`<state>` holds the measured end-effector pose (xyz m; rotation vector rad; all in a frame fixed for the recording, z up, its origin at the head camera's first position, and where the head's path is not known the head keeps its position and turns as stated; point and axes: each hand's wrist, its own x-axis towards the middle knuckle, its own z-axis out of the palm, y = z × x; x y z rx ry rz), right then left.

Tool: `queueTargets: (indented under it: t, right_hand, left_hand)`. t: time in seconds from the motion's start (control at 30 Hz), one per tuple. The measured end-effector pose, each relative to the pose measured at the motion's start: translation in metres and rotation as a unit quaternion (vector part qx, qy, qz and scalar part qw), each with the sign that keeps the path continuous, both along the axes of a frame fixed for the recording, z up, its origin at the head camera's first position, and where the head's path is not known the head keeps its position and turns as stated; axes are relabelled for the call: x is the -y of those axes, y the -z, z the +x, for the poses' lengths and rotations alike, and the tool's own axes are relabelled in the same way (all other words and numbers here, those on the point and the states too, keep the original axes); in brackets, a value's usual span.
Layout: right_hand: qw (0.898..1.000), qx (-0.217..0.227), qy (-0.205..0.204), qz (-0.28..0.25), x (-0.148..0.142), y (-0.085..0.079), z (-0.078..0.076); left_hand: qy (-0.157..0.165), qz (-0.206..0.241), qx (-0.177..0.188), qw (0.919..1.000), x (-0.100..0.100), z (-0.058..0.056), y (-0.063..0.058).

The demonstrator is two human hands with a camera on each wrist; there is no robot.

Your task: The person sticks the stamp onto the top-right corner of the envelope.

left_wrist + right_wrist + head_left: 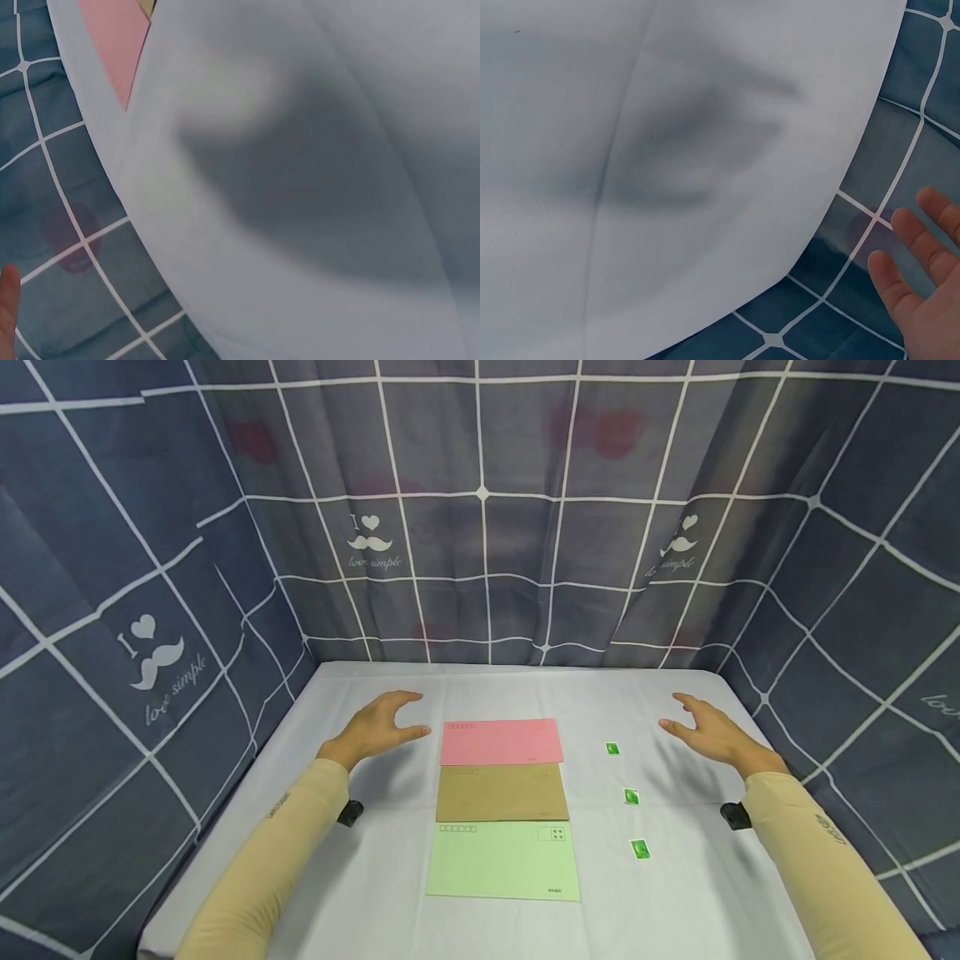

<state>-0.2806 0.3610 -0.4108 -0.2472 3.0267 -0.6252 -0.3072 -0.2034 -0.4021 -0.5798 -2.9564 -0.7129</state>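
Three envelopes lie in a column on the white table: a pink envelope (501,742) at the back, a brown envelope (502,793) in the middle and a light green envelope (502,862) in front. To their right are three small green stamps, a back stamp (612,748), a middle stamp (632,796) and a front stamp (640,849). My left hand (375,727) hovers left of the pink envelope, thumb and fingers apart, holding nothing. Right of the stamps, my right hand (708,732) is likewise raised above the table with nothing in it.
A white cloth covers the table (360,893). Dark blue curtains with white grid lines (480,543) stand behind it and along both sides. Each wrist carries a small black device, one at the left wrist (350,813) and one at the right (736,816).
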Motion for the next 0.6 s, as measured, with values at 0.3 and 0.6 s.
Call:
queueTargets:
  t: [0.3,0.6]
  right_hand:
    - [1.000,0.005,-0.007,-0.014,0.0001,0.0040,-0.0026]
    - [1.000,0.016,-0.009,-0.015,0.0053,0.0046,-0.0022]
  left_hand:
    - [0.007,0.017,0.008,0.9998,-0.0005,0.0035,0.0045]
    - [0.010,0.041,0.022,0.9989,-0.0033,0.0053,0.0100]
